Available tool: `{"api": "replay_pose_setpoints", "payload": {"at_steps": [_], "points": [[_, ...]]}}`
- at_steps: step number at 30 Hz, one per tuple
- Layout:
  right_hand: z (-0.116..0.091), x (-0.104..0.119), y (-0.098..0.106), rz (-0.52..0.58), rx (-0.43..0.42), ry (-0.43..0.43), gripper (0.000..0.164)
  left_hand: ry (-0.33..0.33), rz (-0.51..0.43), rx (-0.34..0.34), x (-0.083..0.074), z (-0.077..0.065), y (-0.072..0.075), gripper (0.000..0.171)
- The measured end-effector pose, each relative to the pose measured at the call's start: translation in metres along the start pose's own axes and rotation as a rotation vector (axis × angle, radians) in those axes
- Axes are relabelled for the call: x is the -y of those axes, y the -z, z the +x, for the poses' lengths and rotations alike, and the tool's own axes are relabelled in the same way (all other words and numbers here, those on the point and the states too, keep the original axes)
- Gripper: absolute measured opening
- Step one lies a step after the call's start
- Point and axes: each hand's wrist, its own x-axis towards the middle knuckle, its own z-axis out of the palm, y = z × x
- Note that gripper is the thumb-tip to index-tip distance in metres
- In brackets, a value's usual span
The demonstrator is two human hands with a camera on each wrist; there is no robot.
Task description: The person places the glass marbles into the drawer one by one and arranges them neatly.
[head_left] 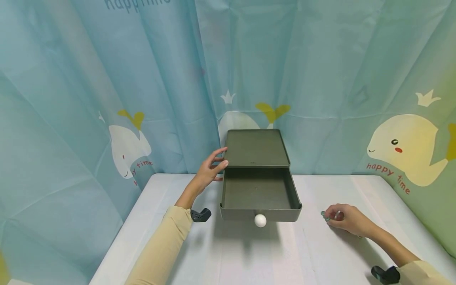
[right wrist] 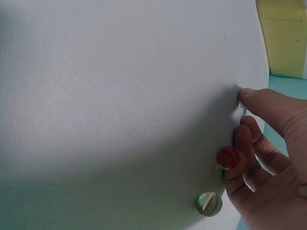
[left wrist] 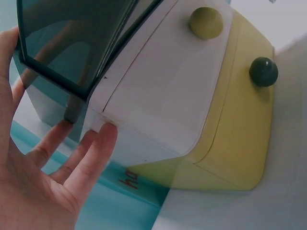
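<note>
A small drawer cabinet [head_left: 257, 147] stands at the middle of the table, its dark green top drawer [head_left: 228, 214] pulled out. A round white knob [head_left: 260, 220] sits on that drawer's front. My left hand [head_left: 206, 171] rests against the cabinet's left side, fingers spread and bent around its edge. To the right, my right hand [head_left: 350, 220] is low over the table with curled fingers. Its thumb and forefinger pinch a greenish glass marble [head_left: 327, 219]. In the right wrist view a red marble [right wrist: 228, 158] lies against the lower fingers, and a clear striped marble [right wrist: 209, 204] is below it.
Under the green drawer are a white drawer [left wrist: 163, 81] with a yellow knob [left wrist: 206, 23] and a yellow drawer [left wrist: 235, 120] with a dark green knob [left wrist: 264, 72]. A blue-green printed curtain [head_left: 320, 79] hangs behind the white table [head_left: 256, 261].
</note>
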Motion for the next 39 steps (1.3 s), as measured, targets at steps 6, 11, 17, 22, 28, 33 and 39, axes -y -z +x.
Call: {"api": "replay_pose_setpoints", "payload": {"at_steps": [6,11,17,22,28,33,39], "points": [[-0.002,0.0,0.004,0.007,0.026,-0.032,0.016,-0.001,0.001,0.004,0.001,0.001,0.0,0.056],[-0.002,0.0,0.004,0.009,0.036,-0.046,0.015,-0.003,0.001,0.001,0.001,0.0,0.0,0.056],[-0.001,0.002,0.006,0.006,0.049,-0.062,0.014,-0.006,0.003,-0.001,0.001,0.001,0.0,0.056],[0.001,0.003,0.008,0.027,0.084,-0.063,0.014,-0.008,0.004,-0.003,0.002,0.001,0.001,0.056],[0.004,0.008,0.016,0.095,0.136,-0.047,0.013,-0.006,-0.001,-0.008,0.005,0.001,0.001,0.055],[0.007,0.012,0.023,0.063,0.087,0.072,0.016,-0.008,-0.002,-0.004,0.005,0.002,0.001,0.054],[0.013,0.015,0.032,0.038,0.044,0.155,0.017,-0.004,-0.007,0.002,0.003,0.001,0.0,0.055]]}}
